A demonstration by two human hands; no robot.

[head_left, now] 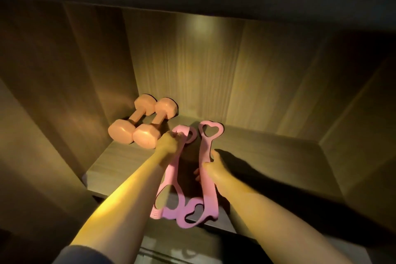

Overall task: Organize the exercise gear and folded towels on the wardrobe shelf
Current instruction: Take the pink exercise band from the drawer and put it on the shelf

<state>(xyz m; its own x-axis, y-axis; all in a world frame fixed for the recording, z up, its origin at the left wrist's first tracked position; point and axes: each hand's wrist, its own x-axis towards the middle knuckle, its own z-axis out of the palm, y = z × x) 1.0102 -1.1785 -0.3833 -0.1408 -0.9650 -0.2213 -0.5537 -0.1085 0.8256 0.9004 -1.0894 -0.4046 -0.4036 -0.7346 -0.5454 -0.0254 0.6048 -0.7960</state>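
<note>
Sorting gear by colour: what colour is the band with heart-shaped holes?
The rubbery band is pink; head view shows it best.

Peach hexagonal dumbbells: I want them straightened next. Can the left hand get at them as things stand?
Probably, but not freely: the left hand is right beside the two peach hexagonal dumbbells with nothing between, yet it grips the pink heart-looped resistance band.
</note>
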